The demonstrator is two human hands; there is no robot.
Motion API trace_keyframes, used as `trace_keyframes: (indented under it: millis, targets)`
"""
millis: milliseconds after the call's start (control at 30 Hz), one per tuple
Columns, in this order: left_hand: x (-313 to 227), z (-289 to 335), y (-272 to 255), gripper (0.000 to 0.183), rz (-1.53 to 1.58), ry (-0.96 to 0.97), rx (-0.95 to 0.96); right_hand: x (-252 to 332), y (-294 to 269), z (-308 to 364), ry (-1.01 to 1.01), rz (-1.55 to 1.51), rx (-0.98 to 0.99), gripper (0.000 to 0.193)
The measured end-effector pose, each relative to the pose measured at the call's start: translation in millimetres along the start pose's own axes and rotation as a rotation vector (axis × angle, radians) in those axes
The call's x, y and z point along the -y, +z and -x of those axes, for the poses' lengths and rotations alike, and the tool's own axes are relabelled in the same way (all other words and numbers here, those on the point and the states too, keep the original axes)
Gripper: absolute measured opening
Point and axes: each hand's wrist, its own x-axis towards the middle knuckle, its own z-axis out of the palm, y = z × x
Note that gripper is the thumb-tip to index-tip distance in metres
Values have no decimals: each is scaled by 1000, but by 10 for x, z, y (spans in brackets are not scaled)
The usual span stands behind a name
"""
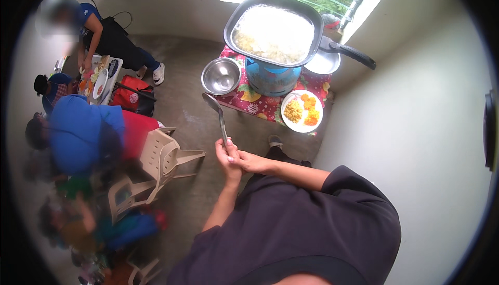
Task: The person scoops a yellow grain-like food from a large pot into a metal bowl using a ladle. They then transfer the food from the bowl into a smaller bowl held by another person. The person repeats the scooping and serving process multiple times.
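Note:
My left hand is closed round the handle of a large metal spoon, its bowl pointing up and away from me. Closed against the left one, my right hand clasps it; whether it also touches the handle is hidden. Beyond them, a dark square pan sits on a round blue stove. Pale pieces show at the pan's near side, while glare whitens the rest. The spoon is apart from the pan. A white plate holds heaps of pale yellow and orange chopped food.
A red patterned cloth covers the small table, which also bears a steel bowl and a shallow metal pan. The long pan handle juts right toward the wall. Beige plastic chairs and several people occupy the left side.

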Motion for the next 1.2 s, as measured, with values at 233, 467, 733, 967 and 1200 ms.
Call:
trace_keyframes:
  millis: [233, 467, 733, 967, 1200]
  targets:
    - [302, 13, -206, 24, 97, 60, -37, -172, 242, 43, 24, 182, -146, 74]
    - [522, 0, -261, 27, -27, 84, 24, 47, 138, 297, -76, 733, -347, 67]
    - [390, -142, -75, 20, 104, 31, -63, 365, -447, 624, -30, 692, -273, 29]
    - [193, -266, 220, 19, -3, 113, -119, 486, -944, 743, -30, 585, -330, 31]
    - [40, -337, 591, 19, -41, 141, -144, 537, -1298, 926, 8, 515, -322, 25]
